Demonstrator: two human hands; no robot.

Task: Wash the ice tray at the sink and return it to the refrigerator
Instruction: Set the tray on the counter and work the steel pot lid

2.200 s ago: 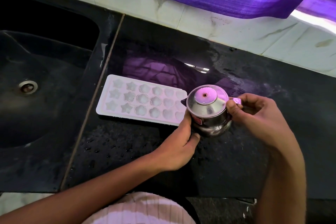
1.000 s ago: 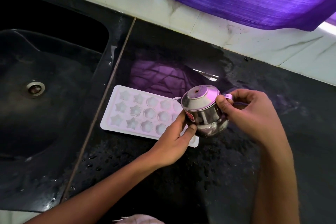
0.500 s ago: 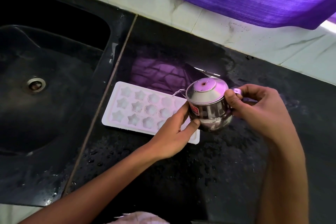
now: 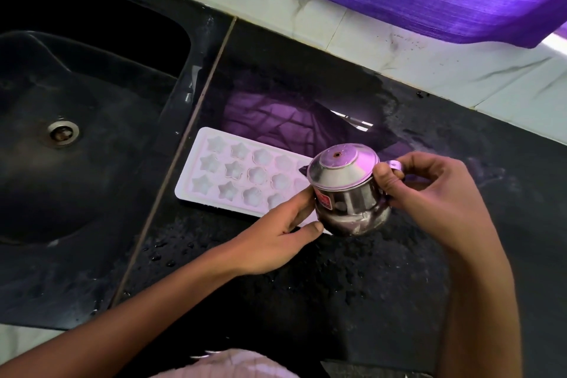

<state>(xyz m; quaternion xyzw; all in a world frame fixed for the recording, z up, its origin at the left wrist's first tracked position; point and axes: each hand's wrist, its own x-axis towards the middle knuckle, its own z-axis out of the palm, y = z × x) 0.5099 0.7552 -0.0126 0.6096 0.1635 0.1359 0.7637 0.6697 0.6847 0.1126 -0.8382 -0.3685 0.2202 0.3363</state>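
Little changed over the last two seconds; steel lidded pot [image 4: 348, 193] still tipped spout-first over ice tray [image 4: 245, 176], lying flat on wet counter [image 4: 306, 301] at 3 o'clock of sink [image 4: 76, 147]; left hand [image 4: 277, 239] fingers curled against pot's side; right hand [image 4: 429, 196] pinching handle; judged: refilling, not yet bound for refrigerator.

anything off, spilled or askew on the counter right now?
Minor only. Water droplets are scattered on the black counter in front of the ice tray, which lies flat beside the sink. The steel pot, held by the left hand and right hand, is tipped toward the tray. No damage visible.
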